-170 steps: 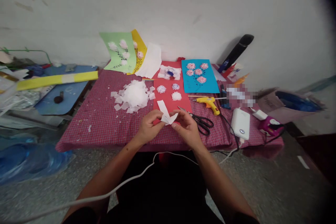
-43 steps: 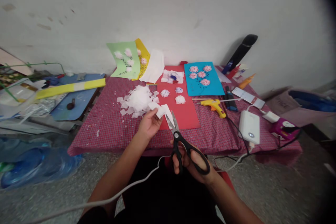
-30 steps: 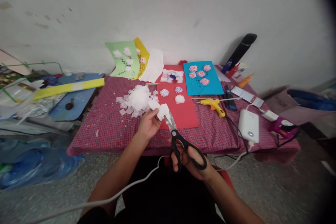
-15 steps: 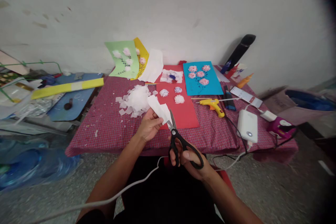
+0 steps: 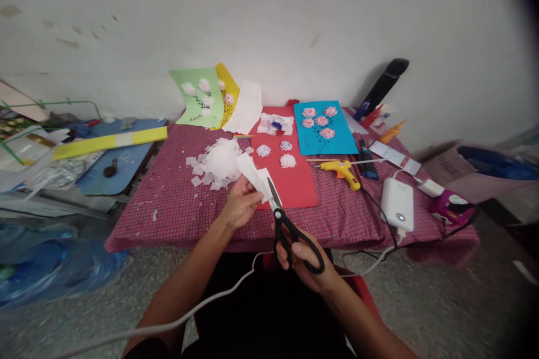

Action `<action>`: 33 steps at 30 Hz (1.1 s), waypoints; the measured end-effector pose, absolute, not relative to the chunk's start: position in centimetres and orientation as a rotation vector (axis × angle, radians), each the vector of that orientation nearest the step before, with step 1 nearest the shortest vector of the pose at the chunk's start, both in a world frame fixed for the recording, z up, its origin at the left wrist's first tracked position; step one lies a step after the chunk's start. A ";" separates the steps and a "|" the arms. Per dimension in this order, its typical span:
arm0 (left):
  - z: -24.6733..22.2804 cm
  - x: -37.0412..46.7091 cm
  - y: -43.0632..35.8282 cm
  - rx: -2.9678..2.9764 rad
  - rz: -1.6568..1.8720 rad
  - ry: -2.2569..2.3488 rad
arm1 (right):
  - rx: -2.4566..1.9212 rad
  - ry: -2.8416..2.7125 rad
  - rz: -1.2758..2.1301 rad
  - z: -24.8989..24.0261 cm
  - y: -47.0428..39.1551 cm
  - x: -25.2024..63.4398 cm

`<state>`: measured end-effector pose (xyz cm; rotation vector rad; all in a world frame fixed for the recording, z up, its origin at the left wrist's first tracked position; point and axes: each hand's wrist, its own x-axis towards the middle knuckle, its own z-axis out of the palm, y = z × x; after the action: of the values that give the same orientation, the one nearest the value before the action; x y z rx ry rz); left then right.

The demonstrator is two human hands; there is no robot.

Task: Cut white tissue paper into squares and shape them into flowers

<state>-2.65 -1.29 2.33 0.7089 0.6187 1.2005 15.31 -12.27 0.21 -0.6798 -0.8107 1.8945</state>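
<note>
My left hand (image 5: 243, 202) pinches a folded strip of white tissue paper (image 5: 251, 171) over the table's front half. My right hand (image 5: 305, 255) has its fingers in the handles of black-handled scissors (image 5: 279, 214). Their blades lie across the right end of the strip. Left of it is a heap of cut white tissue squares (image 5: 219, 161). Beneath and beyond the blades lies a red sheet (image 5: 301, 185) bearing a white tissue puff (image 5: 288, 160), two speckled puffs (image 5: 264, 150) and a paint-stained tissue (image 5: 275, 124).
A blue card with pink puffs (image 5: 337, 143) lies behind a yellow glue gun (image 5: 343, 171). Farther right are a phone (image 5: 396, 157), a white power bank (image 5: 397, 202) and cables. Green (image 5: 197, 76) and yellow cards lean at the wall. A white cable (image 5: 219, 294) crosses my lap.
The scissor blades have closed further across the tissue strip's right end, and a narrow piece there looks cut. The left hand stays almost in place.
</note>
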 end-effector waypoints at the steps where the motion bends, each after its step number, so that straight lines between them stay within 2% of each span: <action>1: 2.4 -2.7 -1.3 0.717 1.201 0.615 | -0.690 -0.826 1.889 0.2 -12.3 15.3; 33: 0.7 -2.5 -1.9 0.931 1.162 0.592 | -0.680 -0.939 1.765 0.0 -11.6 15.1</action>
<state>-2.48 -1.95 0.72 0.9307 0.5919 1.1618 15.13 -11.60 -0.03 -0.6799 -0.9387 1.7653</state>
